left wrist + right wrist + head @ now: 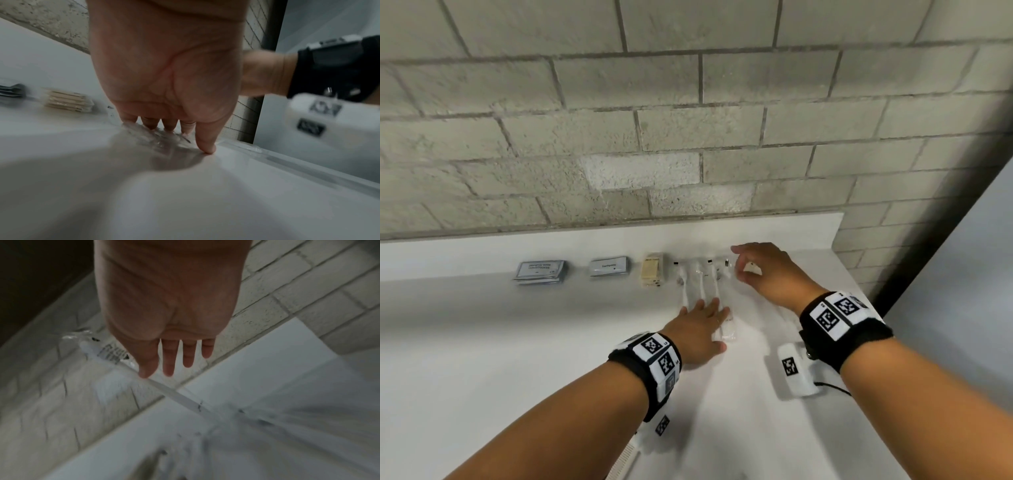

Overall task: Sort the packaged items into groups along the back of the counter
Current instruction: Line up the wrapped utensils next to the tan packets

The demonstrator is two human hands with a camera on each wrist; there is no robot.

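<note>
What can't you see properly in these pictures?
- Clear packets: the head view is too pale to count them.
- Tan packets: print too small to read in the head view.
- Right hand: motion blur smears the wrapper beside it, so any grip is unclear.
- Left hand: its fingertips hide in crinkled plastic.

Clear-wrapped toothbrushes point(700, 286) lie beside comb stack point(652, 270), toothpaste point(608, 266), shampoo sachets point(540, 271).

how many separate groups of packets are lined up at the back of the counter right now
4: blue shampoo sachets far left, toothpaste packets next, tan packets, then clear-wrapped toothbrushes under both hands. Counts within each stack stay hidden.
</note>
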